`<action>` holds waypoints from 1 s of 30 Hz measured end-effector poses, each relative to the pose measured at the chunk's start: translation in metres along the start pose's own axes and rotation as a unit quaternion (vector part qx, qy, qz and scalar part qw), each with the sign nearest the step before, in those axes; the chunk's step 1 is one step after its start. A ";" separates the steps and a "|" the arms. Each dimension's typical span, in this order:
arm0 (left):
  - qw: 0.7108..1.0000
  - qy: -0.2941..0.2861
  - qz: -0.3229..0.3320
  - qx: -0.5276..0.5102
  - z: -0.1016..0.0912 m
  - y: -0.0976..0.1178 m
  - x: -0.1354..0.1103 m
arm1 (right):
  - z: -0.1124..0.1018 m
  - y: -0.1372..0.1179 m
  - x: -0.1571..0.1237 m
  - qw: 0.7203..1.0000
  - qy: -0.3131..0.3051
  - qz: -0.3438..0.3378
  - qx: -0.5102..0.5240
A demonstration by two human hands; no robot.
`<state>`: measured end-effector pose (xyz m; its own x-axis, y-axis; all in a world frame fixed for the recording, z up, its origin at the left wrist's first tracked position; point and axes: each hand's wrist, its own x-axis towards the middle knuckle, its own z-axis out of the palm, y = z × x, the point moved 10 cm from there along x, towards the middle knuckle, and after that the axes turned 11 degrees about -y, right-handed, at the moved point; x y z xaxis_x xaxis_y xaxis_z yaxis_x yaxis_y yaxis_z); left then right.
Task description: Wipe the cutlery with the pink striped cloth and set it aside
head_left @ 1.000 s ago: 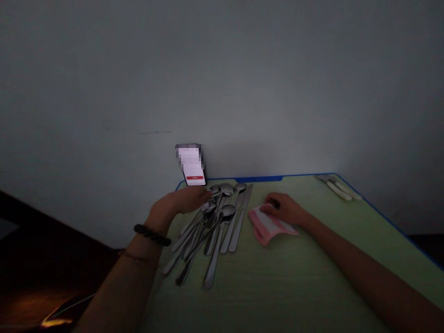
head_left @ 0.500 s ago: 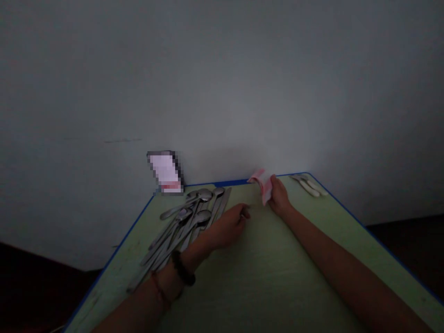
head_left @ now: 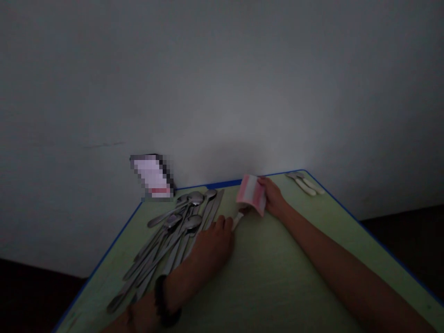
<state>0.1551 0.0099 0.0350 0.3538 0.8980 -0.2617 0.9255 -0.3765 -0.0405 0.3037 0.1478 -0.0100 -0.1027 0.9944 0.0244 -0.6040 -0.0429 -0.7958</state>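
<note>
My left hand [head_left: 211, 243] is closed on the handle of a piece of cutlery [head_left: 238, 219] whose white-looking end points toward the cloth. It rests on the green table [head_left: 277, 277] just right of a pile of several metal spoons and knives [head_left: 173, 231]. My right hand [head_left: 274, 196] is closed on a pink and white cloth [head_left: 251, 194], lifted off the table and hanging over the tip of that piece of cutlery. A dark beaded bracelet [head_left: 164, 305] is on my left wrist.
A phone with a lit screen [head_left: 152, 178] leans against the grey wall at the table's back left corner. Two white-handled utensils [head_left: 305, 182] lie at the back right corner. The table has a blue edge, with dark floor on both sides.
My left hand left the cutlery pile and now holds one piece to the right of it. My right hand lifted the pink cloth from the table and brought it over that piece's tip.
</note>
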 end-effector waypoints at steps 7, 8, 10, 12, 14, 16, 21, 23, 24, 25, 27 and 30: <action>0.998 0.023 0.009 -0.063 0.007 -0.012 0.007 | 0.022 -0.002 -0.003 0.991 -0.108 0.009 -0.082; 0.997 0.016 0.007 -0.070 0.008 -0.014 0.008 | 0.023 0.000 -0.003 0.990 -0.114 0.014 -0.087; 0.996 0.007 0.003 -0.090 0.008 -0.018 0.012 | 0.020 0.000 -0.002 0.990 -0.105 0.011 -0.094; 0.993 0.007 -0.003 -0.119 0.005 -0.022 0.014 | 0.014 -0.002 -0.001 0.992 -0.079 -0.006 -0.096; 0.988 0.011 -0.010 -0.151 0.003 -0.026 0.014 | 0.011 -0.003 0.000 0.993 -0.067 -0.016 -0.097; 0.982 0.015 -0.015 -0.187 0.002 -0.029 0.013 | 0.013 -0.002 0.001 0.991 -0.080 -0.012 -0.105; 0.946 0.063 0.006 -0.318 -0.001 -0.035 0.011 | 0.017 0.001 -0.001 0.987 -0.104 0.012 -0.119; 0.921 0.097 0.021 -0.377 -0.005 -0.038 0.011 | 0.019 0.000 -0.003 0.986 -0.114 0.013 -0.121; 0.908 0.107 0.027 -0.403 -0.007 -0.040 0.011 | 0.020 -0.002 -0.004 0.985 -0.118 0.008 -0.123; 0.898 0.112 0.031 -0.425 -0.007 -0.041 0.011 | 0.020 -0.004 -0.004 0.985 -0.119 0.000 -0.126; 0.884 0.114 0.034 -0.452 -0.007 -0.043 0.012 | 0.020 -0.009 -0.004 0.984 -0.113 -0.019 -0.135; 0.875 0.129 0.036 -0.464 -0.009 -0.045 0.010 | 0.021 -0.012 -0.003 0.982 -0.111 -0.031 -0.149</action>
<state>0.1185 0.0380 0.0426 0.3230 0.9464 -0.0006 0.5679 -0.1934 0.8001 0.2947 0.1434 0.0124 -0.2626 0.9473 0.1833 -0.3602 0.0800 -0.9294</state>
